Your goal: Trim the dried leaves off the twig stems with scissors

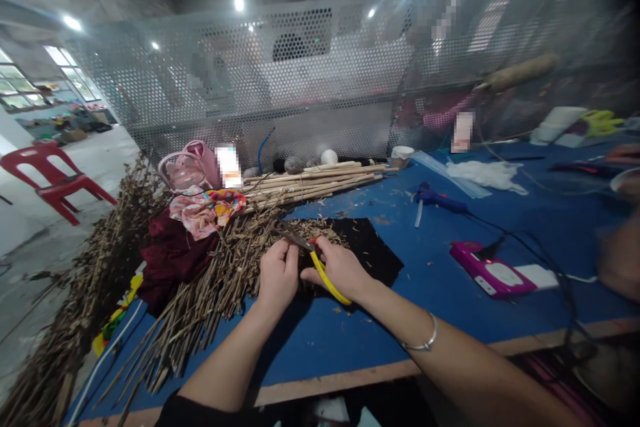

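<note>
My right hand (339, 268) is closed round the yellow handles of a pair of cutters (320, 270) whose dark jaws point left toward a thin dry twig. My left hand (278, 275) is closed in a pinch on that twig (289, 238), just left of the jaws. Both hands hover over a black cloth (373, 247) strewn with twig bits on the blue table (425, 293). A big heap of dry twigs (200, 293) lies directly left of my left hand. A silver bangle sits on my right wrist.
Pale wooden sticks (320, 181) lie at the back beside a pink bag (187, 170) and coloured cloths (205, 210). A blue glue gun (437, 199), a pink device (493, 270) with cables, and white plastic lie right. A perforated metal screen (300, 80) backs the table. Red chair (55, 180) far left.
</note>
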Demonstrator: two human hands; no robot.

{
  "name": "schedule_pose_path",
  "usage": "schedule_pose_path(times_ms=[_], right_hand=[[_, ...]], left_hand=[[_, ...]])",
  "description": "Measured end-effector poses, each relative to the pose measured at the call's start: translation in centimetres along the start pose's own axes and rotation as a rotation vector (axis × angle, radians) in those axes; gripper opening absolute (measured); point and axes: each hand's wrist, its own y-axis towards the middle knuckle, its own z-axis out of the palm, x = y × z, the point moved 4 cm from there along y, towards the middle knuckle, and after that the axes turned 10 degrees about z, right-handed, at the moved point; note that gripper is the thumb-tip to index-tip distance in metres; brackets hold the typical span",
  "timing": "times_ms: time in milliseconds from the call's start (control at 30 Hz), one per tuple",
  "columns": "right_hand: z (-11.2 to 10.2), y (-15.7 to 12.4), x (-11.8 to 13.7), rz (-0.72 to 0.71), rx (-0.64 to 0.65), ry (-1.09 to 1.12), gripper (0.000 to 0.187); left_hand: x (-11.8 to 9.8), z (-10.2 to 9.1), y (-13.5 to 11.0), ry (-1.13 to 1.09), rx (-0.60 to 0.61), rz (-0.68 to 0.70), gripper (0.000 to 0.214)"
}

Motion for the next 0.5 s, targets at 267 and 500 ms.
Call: schedule_pose_path(times_ms=[267, 500], right_hand=[[-0.1, 0.1, 0.1, 0.027, -0.028, -0.043, 0.05], [-0.9, 0.5, -0.3, 0.013, -0.056, 0.029, 0.047]], left_hand=[[0.1, -0.3, 0.1, 0.044, -0.005, 0.016, 0.026], [0.9, -1.2, 0.9, 0.075, 0.049, -0.018, 0.026]])
